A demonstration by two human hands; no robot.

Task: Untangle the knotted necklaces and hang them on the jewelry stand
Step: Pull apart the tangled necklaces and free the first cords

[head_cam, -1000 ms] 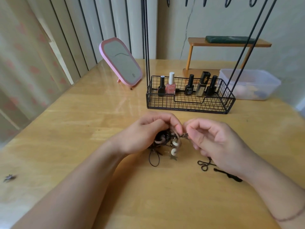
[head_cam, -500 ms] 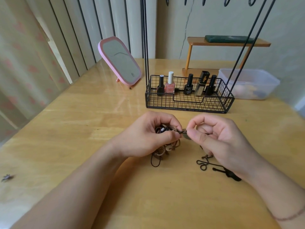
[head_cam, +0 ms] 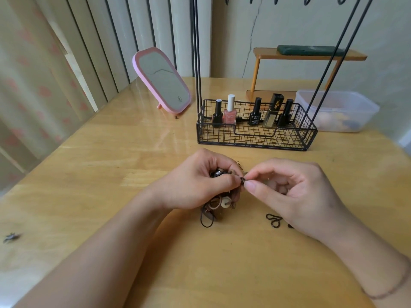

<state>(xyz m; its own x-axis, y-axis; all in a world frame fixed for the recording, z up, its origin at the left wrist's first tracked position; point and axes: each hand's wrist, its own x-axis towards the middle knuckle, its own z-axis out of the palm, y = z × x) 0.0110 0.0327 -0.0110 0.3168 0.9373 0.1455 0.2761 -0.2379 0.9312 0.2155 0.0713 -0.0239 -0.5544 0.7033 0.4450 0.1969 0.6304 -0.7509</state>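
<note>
- Knotted necklaces [head_cam: 222,202]: a bundle of brown cords, pale discs and dark beads, held just above the wooden table [head_cam: 111,152], in front of the wire basket. A dark cord loop hangs from the bundle down to the table top.
- Left hand [head_cam: 195,185]: fingers curled round the bundle; thumb and forefinger are pressed together on a small dark bead at its right edge.
- Right hand [head_cam: 295,196]: thumb and forefinger are pinched on the same small bead, tip to tip with the left hand; the other fingers are loosely curled behind.
- Black cord [head_cam: 274,220]: a separate looped piece, lying on the table under the right hand, partly hidden by it.
- Jewelry stand [head_cam: 255,138]: a black wire basket with thin black uprights rising out of view; hooks are seen at the top edge. No necklace is seen hung on it.
- Nail polish bottles [head_cam: 230,112]: five, stood in a row along the back of the basket; one is pink.
- Pink mirror [head_cam: 162,80]: tilted back, left of the stand.
- Clear plastic box [head_cam: 338,112]: behind the stand at the right; contents are blurred.
- Wooden shelf [head_cam: 309,55]: against the wall, with a dark green flat item on top.
- Small dark object [head_cam: 11,237]: at the table's left edge; cannot be identified.
</note>
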